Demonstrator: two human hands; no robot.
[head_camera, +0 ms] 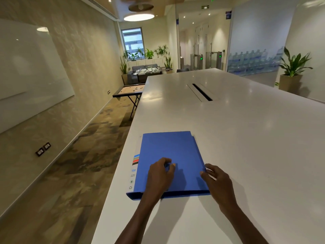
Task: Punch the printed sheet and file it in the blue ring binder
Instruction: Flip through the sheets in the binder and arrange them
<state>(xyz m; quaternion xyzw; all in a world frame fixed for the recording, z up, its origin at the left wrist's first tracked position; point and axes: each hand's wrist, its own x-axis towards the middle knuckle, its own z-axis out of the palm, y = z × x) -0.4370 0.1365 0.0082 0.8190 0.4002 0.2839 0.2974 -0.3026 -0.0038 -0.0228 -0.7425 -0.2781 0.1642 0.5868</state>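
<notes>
The binder (pixel 173 155) lies flat and closed on the white table (pixel 246 138), near the table's left edge, at about 6 o'clock in the view. Its blue cover faces up; a white spine label (pixel 134 170) with coloured stripes and small print runs along its left side.

The left hand (pixel 161 175) rests on the cover toward the binder's near end, fingers curled inward with the tips bunched together at about 1 o'clock from the palm. It seems to pinch something small on the cover, though what it is cannot be made out. The right hand (pixel 217 178) sits at the binder's right edge, at 3 o'clock from the left hand. Its thumb presses on top of the cover's edge while the fingers lie beside and under that edge, so it grips the cover narrowly.

At 12 o'clock from the binder, well apart, a dark cable slot (pixel 202 92) is set in the tabletop. At 10 o'clock, beyond the table's far left corner, stands a small game table (pixel 129 89). A potted plant (pixel 292 71) stands at 2 o'clock.
</notes>
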